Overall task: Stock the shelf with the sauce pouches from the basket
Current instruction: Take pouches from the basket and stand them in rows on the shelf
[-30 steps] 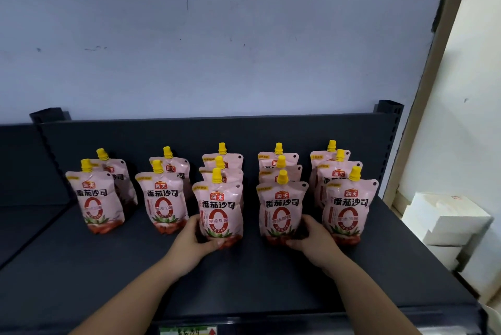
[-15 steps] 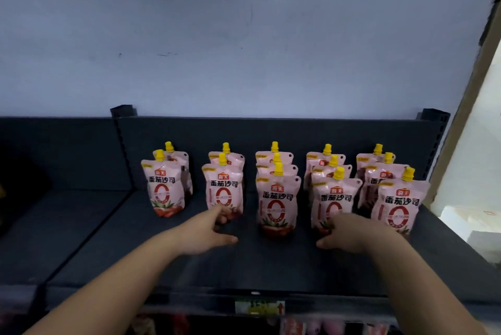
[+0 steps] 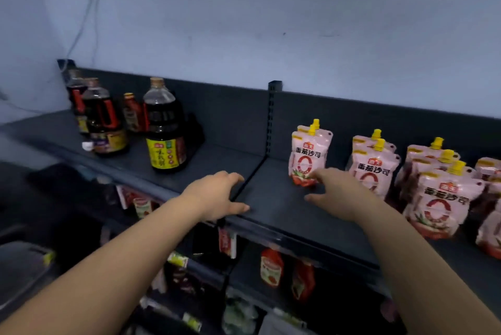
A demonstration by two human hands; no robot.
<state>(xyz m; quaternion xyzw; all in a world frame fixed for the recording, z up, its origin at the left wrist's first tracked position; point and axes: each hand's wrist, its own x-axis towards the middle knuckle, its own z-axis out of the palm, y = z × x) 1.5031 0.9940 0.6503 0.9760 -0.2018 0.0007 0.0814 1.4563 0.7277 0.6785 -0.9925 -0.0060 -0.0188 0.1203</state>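
Note:
Several pink sauce pouches with yellow caps stand in rows on the dark shelf (image 3: 273,199), the leftmost row (image 3: 307,158) near the shelf divider and more rows (image 3: 439,199) running off to the right. My left hand (image 3: 217,197) hovers over the shelf's front edge, fingers relaxed and holding nothing. My right hand (image 3: 336,193) hangs just in front of the leftmost pouch, fingers loosely spread and empty. The basket is not in view.
Dark sauce bottles (image 3: 162,134) stand on the shelf section to the left. A lower shelf holds red pouches (image 3: 272,267) and other packets. A grey lidded bin (image 3: 24,269) sits at the lower left. The blue wall rises behind.
Both hands let go of the front pouches and drew back off them. My view swung left, so the pouch rows now sit at the right and the bottles have come into view.

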